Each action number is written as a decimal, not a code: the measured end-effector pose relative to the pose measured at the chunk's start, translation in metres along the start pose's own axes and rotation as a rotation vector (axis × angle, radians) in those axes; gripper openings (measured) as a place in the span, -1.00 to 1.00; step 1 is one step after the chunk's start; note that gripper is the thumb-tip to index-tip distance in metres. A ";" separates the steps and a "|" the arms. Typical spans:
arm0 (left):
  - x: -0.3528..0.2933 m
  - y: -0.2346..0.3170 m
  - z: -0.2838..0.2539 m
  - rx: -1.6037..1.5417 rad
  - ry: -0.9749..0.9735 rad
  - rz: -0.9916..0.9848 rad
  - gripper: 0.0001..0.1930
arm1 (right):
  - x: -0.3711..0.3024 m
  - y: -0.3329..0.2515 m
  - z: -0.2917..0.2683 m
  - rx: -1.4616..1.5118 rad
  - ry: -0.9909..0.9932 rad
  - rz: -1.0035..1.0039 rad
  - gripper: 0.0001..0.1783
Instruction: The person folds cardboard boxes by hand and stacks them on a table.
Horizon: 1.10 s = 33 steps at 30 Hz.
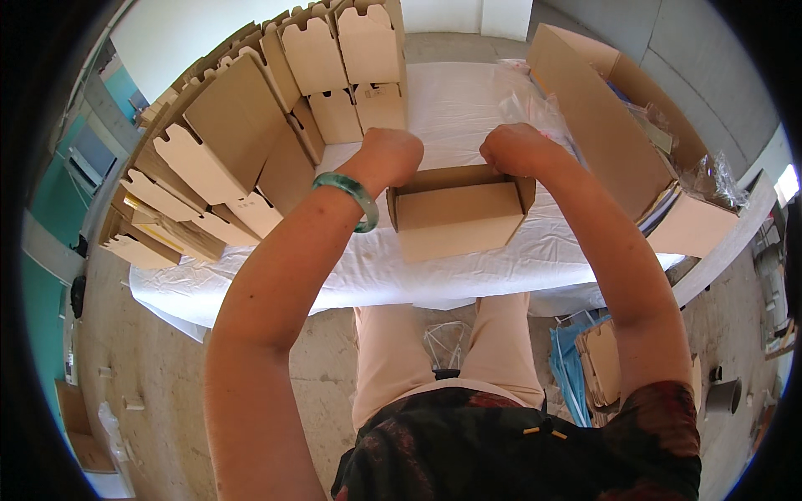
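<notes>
A small brown cardboard box sits in front of me on the white-covered table, its folded panels forming a tray-like shape with raised sides. My left hand is closed at its far left corner, the fingertips hidden behind the hand. At the far right corner, my right hand is curled closed over the upper edge of the side wall. A green bangle circles my left wrist.
Folded cardboard boxes stand stacked along the table's left and back. On the right is a large open carton with plastic bags and papers inside. Clear plastic lies beside it. Below the table, flat cardboard leans by blue material.
</notes>
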State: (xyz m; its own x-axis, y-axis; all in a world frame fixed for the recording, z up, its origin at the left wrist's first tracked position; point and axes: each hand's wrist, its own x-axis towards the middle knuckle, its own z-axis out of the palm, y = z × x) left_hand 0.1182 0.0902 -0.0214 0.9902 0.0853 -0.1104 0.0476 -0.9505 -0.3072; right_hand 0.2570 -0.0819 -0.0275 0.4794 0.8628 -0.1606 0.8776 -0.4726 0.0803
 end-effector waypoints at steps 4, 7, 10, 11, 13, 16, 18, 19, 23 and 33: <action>0.007 0.002 0.009 -0.138 0.077 0.029 -0.84 | 0.006 -0.028 0.000 -0.055 0.059 -0.071 -0.89; 0.012 0.013 0.003 -0.224 0.039 -0.058 -0.81 | 0.009 -0.045 -0.002 0.175 0.055 -0.109 -0.84; 0.014 0.014 0.009 -0.270 0.054 -0.028 -0.82 | 0.011 -0.052 -0.002 0.293 0.042 -0.036 -0.80; 0.015 0.014 0.012 -0.266 0.073 -0.012 -0.82 | 0.013 -0.047 0.000 0.289 0.048 -0.064 -0.79; 0.017 0.013 0.016 -0.257 0.114 0.021 -0.82 | 0.016 -0.038 0.008 0.285 0.063 -0.085 -0.79; 0.013 0.013 0.010 -0.207 0.060 0.005 -0.77 | 0.011 -0.040 0.010 0.271 0.101 -0.082 -0.80; 0.007 0.010 0.010 -0.220 0.079 -0.034 -0.77 | 0.003 -0.044 0.009 0.228 0.122 -0.085 -0.79; 0.003 0.006 0.010 -0.226 0.089 -0.053 -0.76 | -0.001 -0.044 0.007 0.181 0.117 -0.084 -0.76; -0.030 -0.014 0.001 -0.784 0.349 -0.128 -0.67 | -0.024 -0.032 0.008 0.216 0.193 -0.134 -0.58; -0.103 0.032 0.051 -1.362 0.704 -0.273 -0.45 | -0.022 -0.032 0.001 0.309 0.035 -0.251 -0.20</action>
State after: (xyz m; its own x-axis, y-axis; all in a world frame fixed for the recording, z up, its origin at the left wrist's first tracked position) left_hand 0.0107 0.0661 -0.0676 0.7728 0.5132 0.3734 -0.0777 -0.5074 0.8582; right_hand 0.2181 -0.0860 -0.0279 0.2553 0.9613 -0.1036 0.9265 -0.2739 -0.2581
